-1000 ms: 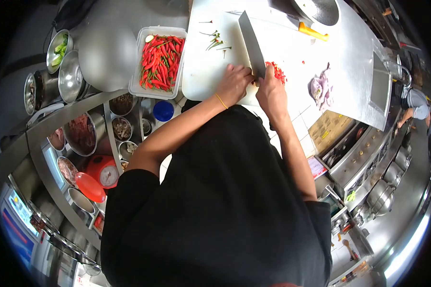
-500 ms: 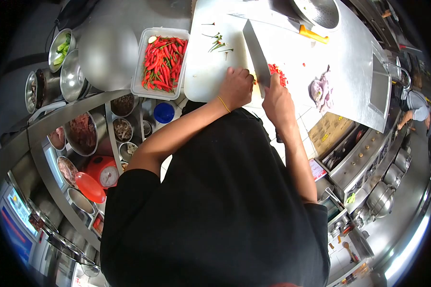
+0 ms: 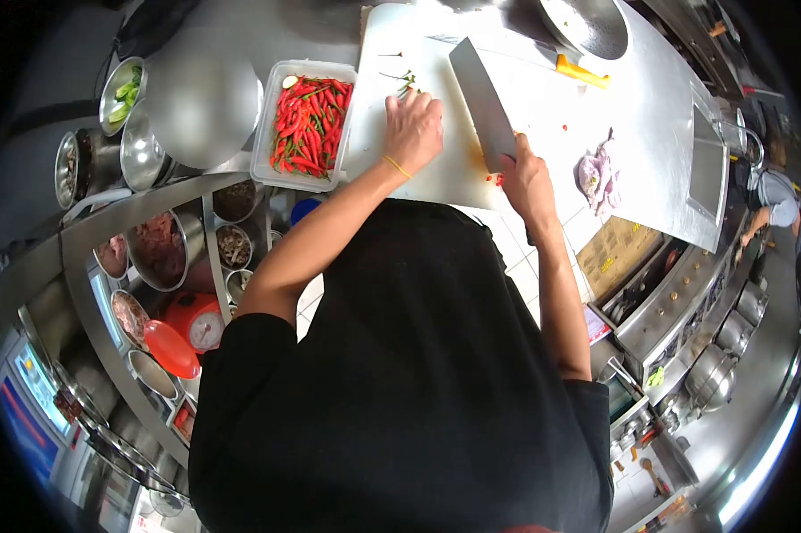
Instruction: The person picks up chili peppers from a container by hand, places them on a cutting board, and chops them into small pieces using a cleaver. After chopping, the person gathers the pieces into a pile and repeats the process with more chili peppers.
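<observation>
My right hand (image 3: 526,180) grips a broad cleaver (image 3: 483,99), its blade slanting up and left over the white cutting board (image 3: 458,178). A few cut red chili pieces (image 3: 495,178) lie beside the blade near that hand. Over the board's left part, my left hand (image 3: 414,131) has its fingers bent down, close to green chili stems (image 3: 407,78). Its fingertips are hidden, so whatever they hold does not show. To the left stands a clear plastic tub (image 3: 258,142) full of whole red chilies (image 3: 307,129).
On the steel counter (image 3: 653,107) to the right lie a piece of raw meat (image 3: 599,178) and a yellow-handled tool (image 3: 583,71), with a perforated bowl (image 3: 609,40) behind. Steel bowls (image 3: 140,147) stand at left. A person (image 3: 773,200) is at the far right.
My left hand has moved from beside the cleaver leftward and up to the chili stems. The red chopped pile right of the blade no longer shows; a few pieces show left of my right hand.
</observation>
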Demonstrator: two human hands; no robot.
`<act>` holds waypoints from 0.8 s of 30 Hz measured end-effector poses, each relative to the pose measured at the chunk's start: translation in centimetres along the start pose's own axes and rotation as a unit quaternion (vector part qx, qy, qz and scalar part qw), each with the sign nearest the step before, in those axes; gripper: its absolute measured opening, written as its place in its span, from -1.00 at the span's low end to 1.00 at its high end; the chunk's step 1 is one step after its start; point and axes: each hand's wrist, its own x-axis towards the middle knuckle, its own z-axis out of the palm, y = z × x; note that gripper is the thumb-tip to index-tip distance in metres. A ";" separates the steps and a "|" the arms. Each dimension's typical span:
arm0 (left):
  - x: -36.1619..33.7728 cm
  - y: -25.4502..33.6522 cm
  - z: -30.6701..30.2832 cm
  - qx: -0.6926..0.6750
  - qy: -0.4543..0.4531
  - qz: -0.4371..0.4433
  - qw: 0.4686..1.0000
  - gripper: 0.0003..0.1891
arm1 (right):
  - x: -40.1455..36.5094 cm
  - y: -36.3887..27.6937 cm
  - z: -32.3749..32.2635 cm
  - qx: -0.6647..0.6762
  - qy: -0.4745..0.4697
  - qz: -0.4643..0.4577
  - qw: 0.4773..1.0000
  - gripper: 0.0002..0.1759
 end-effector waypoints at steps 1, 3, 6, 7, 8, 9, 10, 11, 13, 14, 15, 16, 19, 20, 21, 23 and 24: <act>0.7 -0.6 -0.5 0.004 0.024 0.001 1.000 -0.89 | -0.1 -0.3 -0.3 -0.014 -0.006 0.009 1.000 -0.55; 1.0 -1.5 -1.4 -0.001 0.046 -0.008 0.999 -0.87 | -0.2 0.0 -0.1 -0.022 0.001 -0.005 1.000 -0.56; 0.4 -2.9 -5.5 -0.005 0.061 -0.043 0.997 -0.91 | -0.5 -0.4 -0.2 -0.019 -0.013 -0.006 1.000 -0.62; -0.2 -3.8 -6.9 -0.043 0.120 -0.031 0.991 -0.89 | -0.6 0.0 0.2 -0.021 -0.001 -0.024 0.999 -0.66; -0.7 -4.6 -8.1 -0.084 0.179 -0.015 0.980 -0.84 | -0.7 0.3 0.6 -0.026 0.014 -0.039 0.999 -0.71; -1.6 -5.9 -9.6 -0.070 0.186 -0.047 0.979 -0.72 | -1.0 -0.2 0.6 -0.026 0.018 -0.029 0.999 -0.77; -2.6 -7.4 -10.7 -0.104 0.197 -0.108 0.969 -0.75 | -1.0 -0.3 0.8 -0.021 0.017 -0.034 0.999 -0.77; -3.7 -8.8 -11.9 -0.118 0.196 -0.153 0.961 -0.77 | -0.9 -0.3 0.9 -0.026 0.013 -0.023 0.999 -0.76; -5.2 -10.9 -14.3 -0.028 0.107 -0.210 0.971 -0.83 | -1.1 -0.1 1.0 -0.029 0.006 -0.013 0.999 -0.75; -5.9 -11.5 -14.7 -0.002 0.065 -0.222 0.973 -0.86 | -1.1 -0.1 1.0 -0.031 0.011 -0.017 0.999 -0.73; -6.0 -11.2 -14.8 0.003 0.066 -0.222 0.973 -0.86 | -1.0 -0.1 1.1 -0.033 0.017 -0.021 0.999 -0.72; -6.1 -10.6 -14.8 0.045 0.024 -0.224 0.973 -0.88 | -1.0 -0.2 1.1 -0.030 0.017 -0.023 0.999 -0.72; -6.3 -10.3 -14.2 0.118 -0.016 -0.214 0.970 -0.91 | -0.9 -0.4 0.6 -0.034 -0.006 0.001 0.999 -0.69; -6.3 -10.4 -13.9 0.146 -0.014 -0.202 0.968 -0.92 | -0.9 -0.4 0.5 -0.037 -0.006 -0.002 0.999 -0.71; -6.0 -10.4 -14.0 0.134 -0.026 -0.229 0.964 -0.91 | -0.9 -0.4 0.4 -0.039 -0.007 -0.003 0.999 -0.72; -6.1 -11.0 -13.9 0.126 -0.030 -0.230 0.965 -0.91 | -1.0 -0.2 0.6 -0.037 -0.001 -0.005 0.999 -0.73; -6.1 -11.1 -13.8 0.118 -0.032 -0.234 0.965 -0.91 | -0.9 -0.1 0.7 -0.039 0.003 -0.010 0.999 -0.75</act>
